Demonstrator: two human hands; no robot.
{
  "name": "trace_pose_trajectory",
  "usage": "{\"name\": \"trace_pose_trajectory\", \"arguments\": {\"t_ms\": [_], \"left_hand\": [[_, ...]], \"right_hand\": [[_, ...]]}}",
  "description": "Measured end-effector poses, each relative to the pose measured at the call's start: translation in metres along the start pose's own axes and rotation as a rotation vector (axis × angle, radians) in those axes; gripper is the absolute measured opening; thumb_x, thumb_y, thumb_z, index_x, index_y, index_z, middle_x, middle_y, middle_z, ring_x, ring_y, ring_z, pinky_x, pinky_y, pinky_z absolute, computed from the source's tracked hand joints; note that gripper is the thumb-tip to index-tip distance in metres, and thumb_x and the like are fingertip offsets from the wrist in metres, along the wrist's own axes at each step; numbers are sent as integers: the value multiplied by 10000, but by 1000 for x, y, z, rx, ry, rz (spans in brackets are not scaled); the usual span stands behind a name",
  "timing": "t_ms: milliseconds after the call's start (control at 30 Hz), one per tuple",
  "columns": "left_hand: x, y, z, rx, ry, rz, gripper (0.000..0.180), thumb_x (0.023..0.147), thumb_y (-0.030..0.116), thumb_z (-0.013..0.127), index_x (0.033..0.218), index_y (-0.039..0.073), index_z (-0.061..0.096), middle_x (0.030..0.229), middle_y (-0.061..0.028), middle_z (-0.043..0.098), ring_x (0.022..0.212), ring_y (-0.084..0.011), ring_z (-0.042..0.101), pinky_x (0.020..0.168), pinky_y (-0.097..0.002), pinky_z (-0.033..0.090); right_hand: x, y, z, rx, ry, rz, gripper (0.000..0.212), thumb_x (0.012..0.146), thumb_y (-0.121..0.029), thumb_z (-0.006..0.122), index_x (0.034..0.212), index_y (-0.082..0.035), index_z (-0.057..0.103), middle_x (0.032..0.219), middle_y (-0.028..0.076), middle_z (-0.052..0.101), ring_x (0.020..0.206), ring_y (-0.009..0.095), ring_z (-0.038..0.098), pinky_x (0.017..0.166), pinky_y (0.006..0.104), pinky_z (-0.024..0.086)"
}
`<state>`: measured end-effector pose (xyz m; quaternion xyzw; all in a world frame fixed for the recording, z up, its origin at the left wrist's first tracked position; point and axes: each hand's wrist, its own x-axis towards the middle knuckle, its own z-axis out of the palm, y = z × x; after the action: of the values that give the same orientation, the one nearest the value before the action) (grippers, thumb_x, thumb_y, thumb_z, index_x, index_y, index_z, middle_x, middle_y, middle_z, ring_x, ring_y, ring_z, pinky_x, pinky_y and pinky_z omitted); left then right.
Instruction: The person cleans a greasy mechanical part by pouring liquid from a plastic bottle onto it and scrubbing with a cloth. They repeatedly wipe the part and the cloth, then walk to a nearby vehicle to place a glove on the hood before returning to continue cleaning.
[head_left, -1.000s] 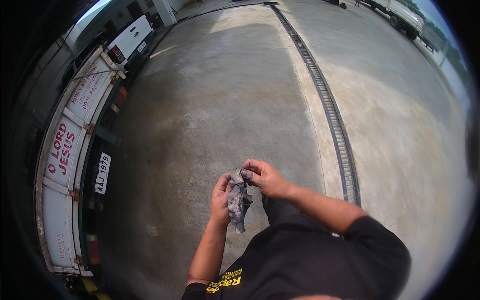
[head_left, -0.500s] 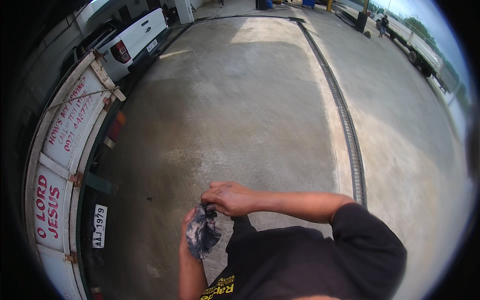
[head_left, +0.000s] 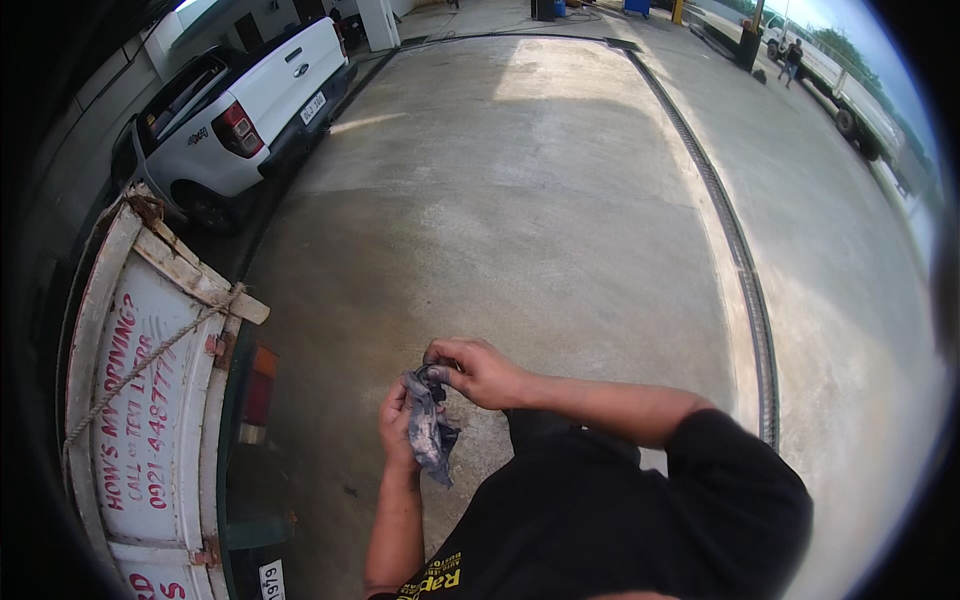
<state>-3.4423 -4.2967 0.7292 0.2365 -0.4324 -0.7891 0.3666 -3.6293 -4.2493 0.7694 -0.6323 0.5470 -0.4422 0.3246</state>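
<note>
A crumpled, dirty grey rag [head_left: 429, 432] with dark and pale stains hangs between my hands in front of my body. My left hand [head_left: 396, 418] is closed around its left side. The fingers of my right hand [head_left: 474, 370] pinch the top of the rag, where something small and dark shows at the fingertips, too small to make out. Part of the rag hides my left fingers.
A truck's white wooden tailgate [head_left: 160, 400] with a rope across it stands close on my left. Beyond it is a white pickup [head_left: 240, 110]. A grated floor drain [head_left: 735, 230] runs along the right. A person [head_left: 792, 62] stands far right near a flatbed truck [head_left: 850, 100].
My view has shifted forward and left, so the pickup shows more fully and the tailgate sits lower. Both hands keep the rag, which now hangs narrower; my right fingers have moved at its top.
</note>
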Motion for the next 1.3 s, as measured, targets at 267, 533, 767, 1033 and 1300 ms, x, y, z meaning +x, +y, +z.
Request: {"name": "trace_pose_trajectory", "arguments": {"t_ms": [267,533,767,1033,1300], "left_hand": [[265,112,-164,-49,249,4,297,1020,266,607,1175,13,616,899,-37,663,722,-107,642,633,-256,544],[445,177,-317,-137,792,532,191,1017,146,606,1170,33,606,967,-47,685,763,-114,664,656,-258,568],[606,221,-500,-143,977,458,174,1054,194,474,1026,76,599,900,9,607,796,-70,581,681,-242,488],[770,401,-661,735,778,4,163,1049,167,512,1016,9,539,817,-82,572,761,-164,504,724,-346,458],[938,533,-880,726,970,102,131,1032,150,556,1023,19,552,857,-71,600,780,-153,525,742,-325,462]], "right_hand": [[386,87,-10,-102,-403,-372,105,942,-88,611,1035,-39,613,947,124,653,942,308,612,841,402,489],[666,155,134,921,-609,496,74,1020,-52,548,1055,-25,608,922,-21,640,838,75,577,738,271,471],[915,185,191,4,-719,-98,137,936,-119,619,1024,-23,577,770,159,658,702,323,648,662,433,493],[1242,210,235,-100,-1112,-360,167,922,-150,636,1025,-36,572,768,185,641,721,398,624,672,482,473],[1547,236,371,38,-1227,-474,113,933,-119,626,994,-36,579,753,163,616,667,322,553,646,434,453]]}}
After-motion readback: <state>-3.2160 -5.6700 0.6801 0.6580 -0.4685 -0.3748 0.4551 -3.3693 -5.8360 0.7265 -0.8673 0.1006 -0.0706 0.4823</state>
